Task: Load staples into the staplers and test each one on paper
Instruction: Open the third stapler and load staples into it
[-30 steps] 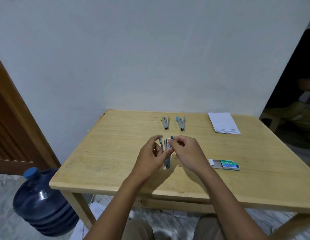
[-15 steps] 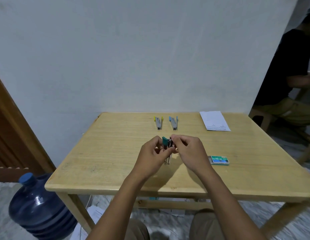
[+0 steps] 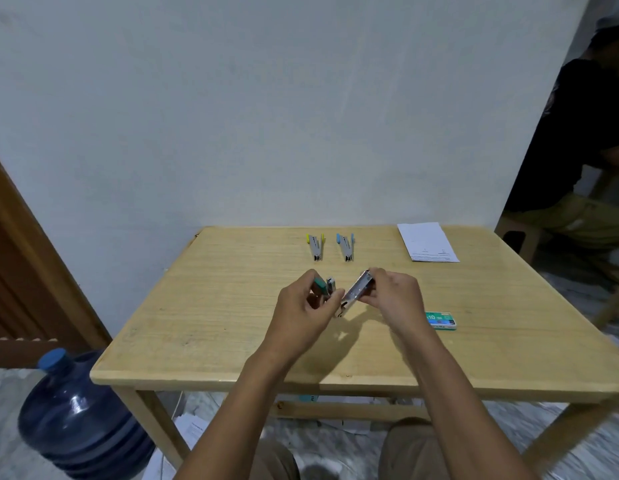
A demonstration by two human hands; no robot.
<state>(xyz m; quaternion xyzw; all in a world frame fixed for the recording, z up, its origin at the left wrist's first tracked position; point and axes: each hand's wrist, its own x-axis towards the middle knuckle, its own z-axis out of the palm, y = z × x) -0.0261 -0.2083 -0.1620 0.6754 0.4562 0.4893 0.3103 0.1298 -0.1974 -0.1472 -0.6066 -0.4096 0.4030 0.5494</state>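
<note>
Behind the left hand (image 3: pixel 300 308), the green stapler (image 3: pixel 356 292) is partly hidden.

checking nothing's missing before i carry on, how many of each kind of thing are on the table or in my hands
staplers: 3, yellow stapler, blue stapler, green stapler held by left hand and right hand
staple box: 1
paper: 1
total: 5
</note>
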